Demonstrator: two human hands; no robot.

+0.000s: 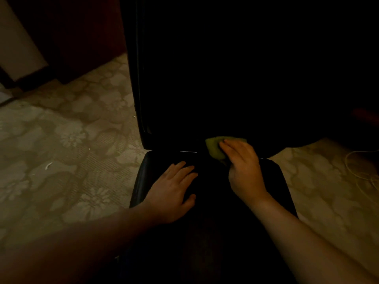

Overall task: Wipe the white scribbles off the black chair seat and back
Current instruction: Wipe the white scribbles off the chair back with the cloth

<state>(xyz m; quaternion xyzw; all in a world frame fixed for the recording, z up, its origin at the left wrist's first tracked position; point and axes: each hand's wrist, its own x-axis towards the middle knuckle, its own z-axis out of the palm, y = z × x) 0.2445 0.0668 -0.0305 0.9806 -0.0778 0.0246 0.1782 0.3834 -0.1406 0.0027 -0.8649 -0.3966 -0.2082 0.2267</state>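
1. The patterned floor [61,140] lies to the left of the chair, with a small pale scrap on it.
2. The left hand [172,191] rests flat on the black chair seat [205,201], its fingers [184,171] straight and slightly spread, holding nothing; it seems to steady the chair.
3. The right hand [244,169] presses a yellow-green cloth [213,149] against the foot of the chair back [205,78], just above the seam with the seat. Its fingers lie close together over the cloth, which they appear to grip.
4. No white scribbles show on seat or back, but the light is so poor that faint marks may be hidden. Wiping looks well along, perhaps nearly done.
5. The chair is dark, smooth and slightly glossy along the seat's left edge.
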